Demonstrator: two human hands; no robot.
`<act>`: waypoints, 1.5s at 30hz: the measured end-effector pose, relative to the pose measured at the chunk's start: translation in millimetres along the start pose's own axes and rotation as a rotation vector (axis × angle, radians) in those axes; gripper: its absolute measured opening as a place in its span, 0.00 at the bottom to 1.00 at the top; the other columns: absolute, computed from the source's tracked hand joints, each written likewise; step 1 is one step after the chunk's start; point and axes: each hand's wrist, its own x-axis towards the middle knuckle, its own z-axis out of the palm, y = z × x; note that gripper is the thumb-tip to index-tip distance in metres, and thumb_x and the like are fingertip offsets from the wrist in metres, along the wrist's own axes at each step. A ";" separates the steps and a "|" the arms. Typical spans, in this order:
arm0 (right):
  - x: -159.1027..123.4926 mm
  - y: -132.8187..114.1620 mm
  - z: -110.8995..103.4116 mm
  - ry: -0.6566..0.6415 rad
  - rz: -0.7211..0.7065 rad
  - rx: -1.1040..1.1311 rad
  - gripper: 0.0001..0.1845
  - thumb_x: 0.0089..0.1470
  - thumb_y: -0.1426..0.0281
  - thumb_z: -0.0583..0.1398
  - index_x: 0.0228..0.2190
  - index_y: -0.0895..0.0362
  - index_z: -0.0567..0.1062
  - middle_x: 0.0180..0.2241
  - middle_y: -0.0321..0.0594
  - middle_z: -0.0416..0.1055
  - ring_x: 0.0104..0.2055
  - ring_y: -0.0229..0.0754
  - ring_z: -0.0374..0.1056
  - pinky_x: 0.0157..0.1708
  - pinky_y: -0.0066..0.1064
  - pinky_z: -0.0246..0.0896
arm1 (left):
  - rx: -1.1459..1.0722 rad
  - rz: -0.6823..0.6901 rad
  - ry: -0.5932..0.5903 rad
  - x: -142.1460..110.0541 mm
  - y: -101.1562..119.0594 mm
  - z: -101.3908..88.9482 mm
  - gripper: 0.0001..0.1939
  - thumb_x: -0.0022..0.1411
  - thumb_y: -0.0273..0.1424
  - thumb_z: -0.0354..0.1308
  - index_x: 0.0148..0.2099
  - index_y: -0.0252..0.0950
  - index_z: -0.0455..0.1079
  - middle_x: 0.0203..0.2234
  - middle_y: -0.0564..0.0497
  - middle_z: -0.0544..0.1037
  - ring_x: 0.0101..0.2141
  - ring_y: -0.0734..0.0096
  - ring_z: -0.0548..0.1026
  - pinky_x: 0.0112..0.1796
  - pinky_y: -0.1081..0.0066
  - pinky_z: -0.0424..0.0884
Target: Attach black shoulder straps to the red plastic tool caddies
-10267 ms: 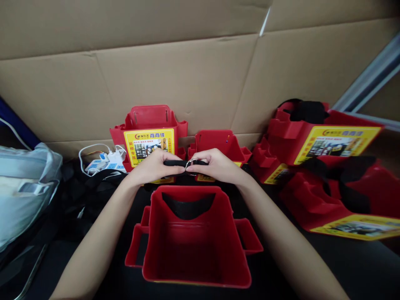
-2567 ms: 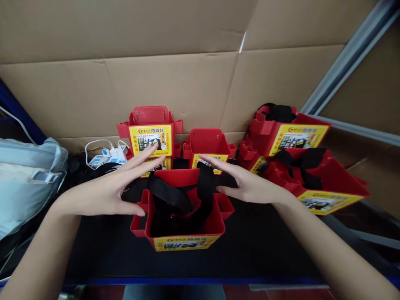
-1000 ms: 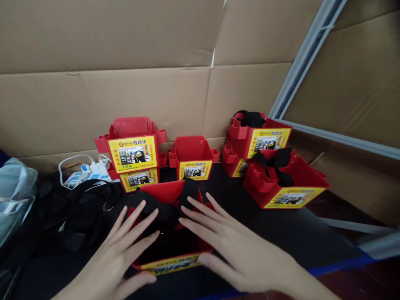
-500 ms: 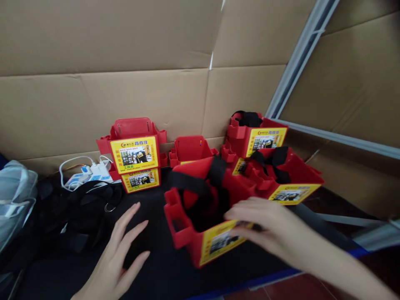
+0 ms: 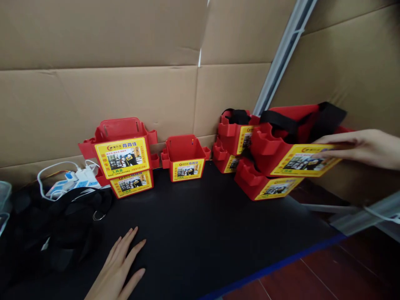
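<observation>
Your right hand (image 5: 367, 149), pinching the rightmost box (image 5: 267, 155), which could tip if released off-centre; left hand (image 5: 113, 268), spread open.

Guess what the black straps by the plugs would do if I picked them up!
The black straps would probably flop, since they lie in loose folds. Heaped together, they might snag. The metal ring at their edge may dangle.

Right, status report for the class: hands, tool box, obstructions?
Right hand gripping red tool box, black strap on top. Left hand open, nothing held. Lower tool box directly underneath.
</observation>
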 end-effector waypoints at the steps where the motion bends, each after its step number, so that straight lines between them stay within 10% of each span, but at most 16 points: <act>1: -1.3 -8.0 2.8 0.005 0.011 -0.003 0.26 0.53 0.59 0.52 0.21 0.65 0.79 0.33 0.50 0.76 0.31 0.37 0.72 0.25 0.20 0.59 | 0.002 0.001 -0.001 -0.1 -0.6 0.5 0.26 0.61 0.34 0.49 0.61 0.46 0.51 0.62 0.46 0.51 0.59 0.56 0.54 0.52 0.53 0.60; 15: 29.8 48.7 -14.3 -0.602 0.099 0.100 0.19 0.41 0.69 0.59 0.36 0.66 0.77 0.36 0.44 0.75 0.40 0.38 0.69 0.41 0.26 0.55 | 0.048 0.008 0.014 -1.3 -2.7 4.4 0.26 0.61 0.35 0.49 0.61 0.48 0.52 0.61 0.48 0.51 0.58 0.57 0.55 0.51 0.54 0.62; 22: 49.2 89.9 -2.3 -0.538 -0.193 -0.029 0.25 0.32 0.62 0.64 0.36 0.62 0.77 0.35 0.44 0.75 0.35 0.37 0.71 0.34 0.26 0.62 | 0.105 0.030 0.018 0.4 -1.4 5.4 0.27 0.62 0.36 0.49 0.62 0.47 0.49 0.62 0.49 0.49 0.59 0.57 0.54 0.52 0.55 0.62; 26: 22.6 72.3 3.7 -0.111 -0.449 -0.072 0.27 0.42 0.49 0.57 0.33 0.58 0.76 0.34 0.47 0.74 0.35 0.41 0.70 0.35 0.37 0.61 | 0.160 0.090 -0.021 1.8 2.5 -0.3 0.28 0.63 0.36 0.46 0.64 0.45 0.43 0.62 0.48 0.48 0.59 0.60 0.53 0.52 0.56 0.62; 30: -55.3 -20.5 58.6 0.289 -0.668 0.095 0.07 0.53 0.67 0.55 0.34 0.54 0.71 0.41 0.48 0.70 0.48 0.48 0.63 0.49 0.47 0.56 | 0.144 0.169 -0.076 13.9 7.8 -6.5 0.29 0.65 0.36 0.43 0.65 0.43 0.38 0.62 0.47 0.48 0.60 0.61 0.51 0.54 0.56 0.58; 35: -100.2 -117.8 175.6 -0.140 -0.824 0.136 0.20 0.53 0.70 0.53 0.49 0.56 0.63 0.55 0.47 0.59 0.58 0.49 0.52 0.53 0.46 0.53 | 0.040 0.192 -0.160 63.5 7.9 -2.6 0.28 0.65 0.40 0.39 0.65 0.41 0.40 0.62 0.44 0.47 0.61 0.60 0.46 0.56 0.52 0.51; 40: -51.3 -128.6 249.6 0.095 -0.594 0.065 0.20 0.55 0.64 0.51 0.47 0.61 0.65 0.50 0.52 0.63 0.56 0.55 0.54 0.55 0.53 0.42 | -0.019 0.134 -0.171 109.7 1.9 8.1 0.30 0.64 0.45 0.38 0.64 0.41 0.43 0.62 0.44 0.46 0.61 0.61 0.46 0.57 0.53 0.48; 45: -38.6 -111.9 257.7 0.114 -0.569 0.123 0.14 0.55 0.61 0.51 0.32 0.58 0.69 0.31 0.44 0.70 0.37 0.48 0.62 0.46 0.46 0.54 | -0.089 0.102 -0.135 116.0 -4.1 13.3 0.31 0.63 0.46 0.39 0.64 0.40 0.44 0.62 0.45 0.47 0.61 0.64 0.47 0.58 0.56 0.47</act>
